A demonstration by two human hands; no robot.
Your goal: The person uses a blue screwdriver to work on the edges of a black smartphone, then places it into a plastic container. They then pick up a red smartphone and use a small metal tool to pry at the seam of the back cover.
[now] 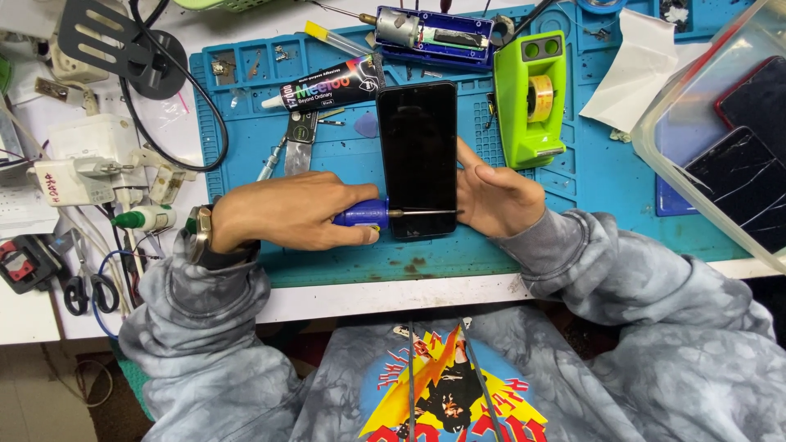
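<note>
While the black rectangular smartphone [420,160] lies flat mid-way on the blue silicone work mat [589,176], bare mat opens near its front edge. My left hand [286,214] wraps closed around a blue-handled screwdriver [364,214], shaft lying across the phone's lower end. My right hand [495,196] presses flat, fingers loose, against the phone's right edge. A green tape dispenser [530,98] stands close right.

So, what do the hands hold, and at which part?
The left hand holds a blue-handled screwdriver by its handle. The right hand steadies the black phone at its right edge.
</note>
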